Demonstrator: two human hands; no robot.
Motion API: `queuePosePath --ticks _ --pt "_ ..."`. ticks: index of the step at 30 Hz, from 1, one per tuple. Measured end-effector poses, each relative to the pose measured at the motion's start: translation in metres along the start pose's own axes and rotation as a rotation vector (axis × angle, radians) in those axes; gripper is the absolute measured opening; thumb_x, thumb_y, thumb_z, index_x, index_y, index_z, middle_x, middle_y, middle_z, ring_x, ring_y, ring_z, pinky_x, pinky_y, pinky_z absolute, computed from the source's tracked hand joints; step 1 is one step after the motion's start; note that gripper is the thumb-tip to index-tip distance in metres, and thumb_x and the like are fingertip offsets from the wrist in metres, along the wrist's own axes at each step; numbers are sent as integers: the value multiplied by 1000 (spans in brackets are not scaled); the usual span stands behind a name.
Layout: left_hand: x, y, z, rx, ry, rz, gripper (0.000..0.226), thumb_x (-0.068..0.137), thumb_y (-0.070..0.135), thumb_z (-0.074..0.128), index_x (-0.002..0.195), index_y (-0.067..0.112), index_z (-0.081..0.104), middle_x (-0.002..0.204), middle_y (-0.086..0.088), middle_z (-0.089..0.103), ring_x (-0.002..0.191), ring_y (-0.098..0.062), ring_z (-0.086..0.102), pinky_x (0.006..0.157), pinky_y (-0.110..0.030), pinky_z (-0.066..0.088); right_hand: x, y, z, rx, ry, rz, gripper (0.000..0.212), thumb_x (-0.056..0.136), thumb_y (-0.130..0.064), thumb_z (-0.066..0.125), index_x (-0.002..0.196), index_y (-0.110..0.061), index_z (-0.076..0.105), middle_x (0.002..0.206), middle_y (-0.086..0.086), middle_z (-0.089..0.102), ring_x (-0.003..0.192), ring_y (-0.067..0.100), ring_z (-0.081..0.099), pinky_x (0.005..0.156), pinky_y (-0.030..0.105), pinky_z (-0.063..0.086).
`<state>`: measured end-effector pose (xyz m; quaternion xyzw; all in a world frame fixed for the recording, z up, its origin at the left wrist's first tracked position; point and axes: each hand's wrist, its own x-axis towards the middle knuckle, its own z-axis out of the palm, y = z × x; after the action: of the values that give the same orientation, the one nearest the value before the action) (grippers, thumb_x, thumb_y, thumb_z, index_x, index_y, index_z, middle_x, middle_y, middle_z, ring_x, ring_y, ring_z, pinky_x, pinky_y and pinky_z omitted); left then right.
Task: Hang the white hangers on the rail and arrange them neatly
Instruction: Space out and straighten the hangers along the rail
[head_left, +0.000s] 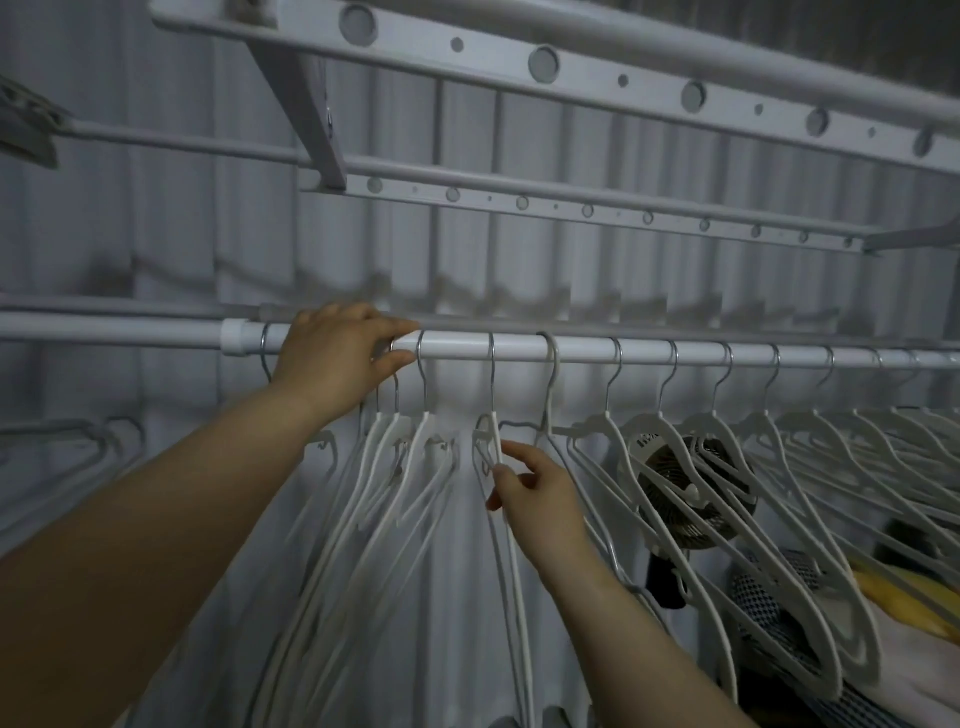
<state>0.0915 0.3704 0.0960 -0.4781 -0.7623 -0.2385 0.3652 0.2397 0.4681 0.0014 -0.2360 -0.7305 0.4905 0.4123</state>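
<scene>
Right hand (535, 493) is pinching the shoulder of one white hanger (493, 441) between thumb and fingertips, under the rail (582, 349). Left hand (337, 353) is resting on the rail, fingers loosely curled over it at a hook; whether it is gripping the hook, cannot tell. Hangers (753, 457) are hanging in a row along the rail, bunched at left, spread at right. Small fan (691, 493) is sitting behind the right hangers; its label is unreadable. Yellow cloth (904, 597) is lying lower right. Rack bars (571, 202) with holes are running above.
</scene>
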Motion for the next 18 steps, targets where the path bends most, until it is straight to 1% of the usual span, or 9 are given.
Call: queuePosePath --ticks 4,6,7,9,11,13,15,16,18 --pt "-1 2 0 -3 1 3 39 89 36 52 127 29 52 112 -5 60 112 -27 47 90 -30 25 0 -1 -1 -8 -3 -15 33 93 -10 45 126 -14 51 61 -1 52 33 -10 47 36 3 33" --pt "-1 4 0 4 -1 6 40 88 36 52 127 29 52 113 -5 60 113 -27 47 91 -30 26 0 0 -2 -19 -13 -16 33 93 -11 45 125 -15 51 62 -2 53 34 -9 48 35 4 33" --pt "-1 4 -1 5 -3 3 40 88 36 53 127 28 52 114 -6 60 113 -27 47 92 -30 26 0 0 -2 -29 -19 -16 33 93 -13 46 125 -15 51 63 -2 53 36 -7 49 36 4 33" --pt "-2 5 -2 2 -8 2 42 87 36 54 128 27 51 115 -6 59 114 -28 47 92 -30 27 1 0 -4 -58 -21 -21 34 92 -20 49 126 -17 50 65 -5 54 48 -1 51 40 2 35" --pt "-6 3 -1 -3 -34 13 47 86 34 56 132 25 47 123 -7 56 116 -29 48 96 -31 28 1 0 -6 -79 -20 -41 38 92 -26 51 128 -17 47 67 -7 51 58 1 49 48 5 39" --pt "-11 0 -1 -24 -63 15 56 86 33 57 138 21 38 137 -8 46 120 -31 46 103 -32 26 0 -1 -10 -92 -6 -61 41 91 -28 51 130 -17 43 68 -8 47 61 2 47 55 10 37" --pt "-19 -1 -4 -63 -73 -28 62 87 34 56 141 18 31 145 -10 36 127 -31 40 108 -34 24 -2 -1 -15 -119 23 -98 41 91 -27 51 129 -18 42 71 -10 44 62 1 45 55 12 35" --pt "-22 -1 -7 -74 -59 -41 64 86 38 55 141 16 32 146 -12 35 130 -32 38 108 -36 25 -3 -2 -17 -138 31 -130 41 91 -27 51 129 -19 42 76 -10 44 64 1 45 55 13 35" --pt "-30 -1 -12 -66 -36 -63 67 77 45 46 134 9 44 139 -16 43 126 -33 43 104 -39 31 -6 -5 -19 -167 33 -211 41 90 -25 52 130 -21 41 90 -8 46 65 0 42 56 13 34"
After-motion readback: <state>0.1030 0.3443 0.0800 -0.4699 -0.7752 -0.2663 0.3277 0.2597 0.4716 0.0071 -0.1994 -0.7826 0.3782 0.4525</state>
